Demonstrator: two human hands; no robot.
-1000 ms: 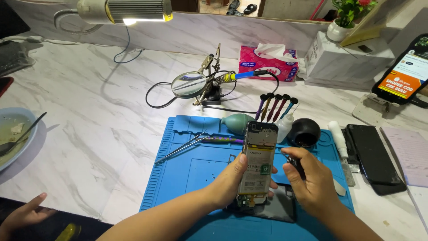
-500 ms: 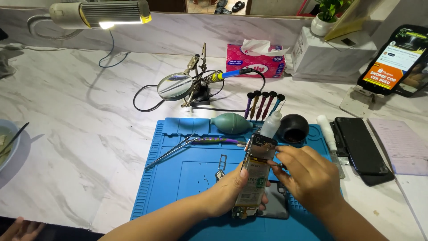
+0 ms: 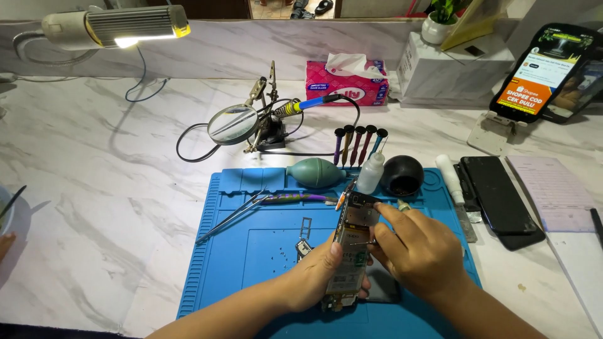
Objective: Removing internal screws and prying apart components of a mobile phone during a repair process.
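Note:
My left hand [image 3: 320, 276] grips an opened phone [image 3: 353, 248] by its lower edge, tilted up over the blue work mat [image 3: 251, 263], its inner boards showing. My right hand [image 3: 418, 251] rests against the phone's right side, its fingers pinching a thin metal tool [image 3: 361, 242] whose tip touches the phone's middle. Small screws and a metal bracket [image 3: 303, 247] lie on the mat just left of the phone.
Tweezers [image 3: 229, 216], a green air blower [image 3: 317, 174], a small white bottle [image 3: 370, 171], a black bowl [image 3: 402, 174] and a row of screwdrivers [image 3: 358, 144] line the mat's far side. A magnifier stand [image 3: 235, 123], tissue box [image 3: 347, 78] and dark phone [image 3: 499, 194] surround it.
The phone has tipped more upright in my left hand. My right hand has shifted in against its side, and the thin tool now touches the phone's middle.

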